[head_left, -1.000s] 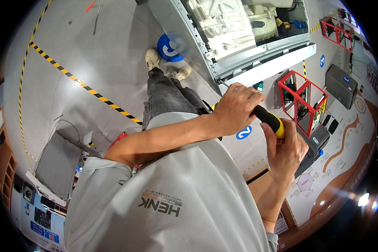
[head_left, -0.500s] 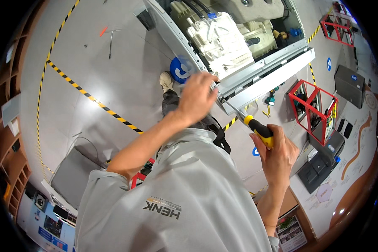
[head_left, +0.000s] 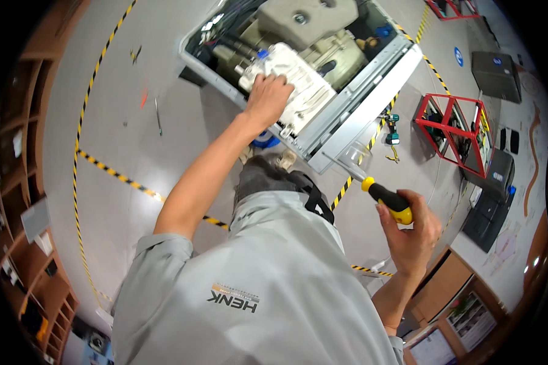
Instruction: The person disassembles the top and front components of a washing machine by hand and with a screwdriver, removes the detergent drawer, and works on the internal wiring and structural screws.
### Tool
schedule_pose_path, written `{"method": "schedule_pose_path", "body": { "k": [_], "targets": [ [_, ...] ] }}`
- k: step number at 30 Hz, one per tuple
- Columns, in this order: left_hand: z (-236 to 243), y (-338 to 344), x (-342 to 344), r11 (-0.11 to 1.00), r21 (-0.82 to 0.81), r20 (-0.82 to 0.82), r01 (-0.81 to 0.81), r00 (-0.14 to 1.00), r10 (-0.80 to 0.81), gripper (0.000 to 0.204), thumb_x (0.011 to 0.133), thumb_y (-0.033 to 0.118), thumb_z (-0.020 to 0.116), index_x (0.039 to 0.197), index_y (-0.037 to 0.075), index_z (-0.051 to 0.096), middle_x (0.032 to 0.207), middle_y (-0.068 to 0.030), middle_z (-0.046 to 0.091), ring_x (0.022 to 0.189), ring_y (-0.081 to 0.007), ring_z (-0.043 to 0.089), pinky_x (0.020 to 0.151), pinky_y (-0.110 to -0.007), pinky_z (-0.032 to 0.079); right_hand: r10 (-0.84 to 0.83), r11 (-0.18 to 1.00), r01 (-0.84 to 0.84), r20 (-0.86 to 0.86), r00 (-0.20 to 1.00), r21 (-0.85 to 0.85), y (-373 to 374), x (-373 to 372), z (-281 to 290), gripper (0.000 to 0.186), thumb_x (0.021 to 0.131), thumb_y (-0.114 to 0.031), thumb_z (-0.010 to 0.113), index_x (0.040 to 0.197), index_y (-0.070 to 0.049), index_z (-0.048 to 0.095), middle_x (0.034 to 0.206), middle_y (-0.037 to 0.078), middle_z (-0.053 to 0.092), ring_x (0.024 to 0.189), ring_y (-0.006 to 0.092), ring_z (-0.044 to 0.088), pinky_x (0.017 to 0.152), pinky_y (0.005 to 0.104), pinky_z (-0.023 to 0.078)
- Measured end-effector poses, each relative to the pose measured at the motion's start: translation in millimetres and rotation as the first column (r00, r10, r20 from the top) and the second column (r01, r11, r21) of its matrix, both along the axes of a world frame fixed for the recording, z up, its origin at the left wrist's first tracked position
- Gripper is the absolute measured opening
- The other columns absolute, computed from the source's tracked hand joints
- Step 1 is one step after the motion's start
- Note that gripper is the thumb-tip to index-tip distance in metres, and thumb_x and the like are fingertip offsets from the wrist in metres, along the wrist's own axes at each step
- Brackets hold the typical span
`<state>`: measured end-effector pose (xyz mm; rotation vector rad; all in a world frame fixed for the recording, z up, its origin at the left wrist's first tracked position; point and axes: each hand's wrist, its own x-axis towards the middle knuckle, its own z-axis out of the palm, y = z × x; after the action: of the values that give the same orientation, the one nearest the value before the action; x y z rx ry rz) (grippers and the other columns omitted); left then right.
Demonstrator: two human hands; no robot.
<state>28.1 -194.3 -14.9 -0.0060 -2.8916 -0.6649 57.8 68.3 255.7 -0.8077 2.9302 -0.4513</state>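
An opened appliance cabinet, its metal frame [head_left: 341,125] facing me, has a white plastic housing [head_left: 307,91] at its near left. On the left part of that housing my left hand [head_left: 271,97] rests with bent fingers closed over it; the fingertips' undersides are hidden. My right hand [head_left: 414,228] is wrapped round the yellow-and-black handle of a screwdriver [head_left: 385,198]. Its shaft points up and left, its tip end close to the corner of the light metal front panel [head_left: 377,100]. Whether the tip touches the panel I cannot tell.
Inside the cabinet sits a grey weight block [head_left: 307,21] behind the housing. On the floor to the right are a green cordless drill [head_left: 393,131], yellow pliers [head_left: 394,155] and a red-framed tool rack [head_left: 453,131]. A metal rod-like tool [head_left: 158,115] lies at left.
My left hand has moved from the frame's near left corner up onto the white housing. The view has shifted; my right hand still holds the screwdriver near the front panel's corner.
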Motion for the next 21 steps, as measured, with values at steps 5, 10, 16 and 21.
{"method": "schedule_pose_path", "body": {
  "k": [5, 10, 16, 21],
  "targets": [
    [2.4, -1.1, -3.3, 0.984, 0.007, 0.018, 0.176, 0.984, -0.176, 0.011, 0.075, 0.001, 0.052, 0.085, 0.003, 0.059, 0.085, -0.0158, 0.058, 0.083, -0.0352, 0.058, 0.075, -0.045, 0.043, -0.216, 0.973, 0.218, 0.029, 0.976, -0.077, 24.4, 18.8, 2.5, 0.034, 0.067, -0.019, 0.081, 0.090, -0.003, 0.062, 0.075, 0.013, 0.065, 0.063, 0.0283, 0.062, 0.057, 0.0334, 0.047],
    [-13.7, -0.5, -11.6, 0.967, -0.046, 0.017, 0.252, 0.968, -0.251, 0.007, 0.071, 0.000, 0.055, 0.077, 0.002, 0.058, 0.079, -0.0181, 0.059, 0.075, -0.0362, 0.060, 0.069, -0.046, 0.046, -0.382, 0.901, 0.392, 0.089, 0.920, -0.187, 43.7, 38.3, 7.8, 0.034, 0.071, -0.022, 0.079, 0.092, -0.001, 0.063, 0.075, 0.015, 0.065, 0.064, 0.0305, 0.063, 0.059, 0.0339, 0.049],
    [10.7, -0.6, -16.2, 0.939, -0.151, 0.101, 0.309, 0.950, -0.296, 0.005, 0.070, 0.002, 0.058, 0.075, 0.004, 0.059, 0.078, -0.0167, 0.059, 0.070, -0.0339, 0.061, 0.063, -0.045, 0.049, -0.464, 0.792, 0.501, 0.188, 0.866, -0.348, 57.8, 43.1, 4.3, 0.034, 0.070, -0.021, 0.079, 0.092, 0.001, 0.063, 0.072, 0.015, 0.063, 0.059, 0.0272, 0.062, 0.055, 0.0316, 0.048],
    [34.4, 3.3, -15.2, 0.995, 0.037, -0.117, 0.090, 0.990, -0.085, 0.005, 0.077, 0.007, 0.059, 0.079, 0.002, 0.060, 0.079, -0.0153, 0.060, 0.076, -0.0343, 0.061, 0.067, -0.046, 0.047, -0.408, 0.775, 0.459, 0.210, 0.888, -0.434, 70.5, 30.0, 2.3, 0.032, 0.071, -0.016, 0.078, 0.092, 0.001, 0.062, 0.074, 0.015, 0.064, 0.061, 0.0250, 0.063, 0.056, 0.0303, 0.049]
  ]
}}
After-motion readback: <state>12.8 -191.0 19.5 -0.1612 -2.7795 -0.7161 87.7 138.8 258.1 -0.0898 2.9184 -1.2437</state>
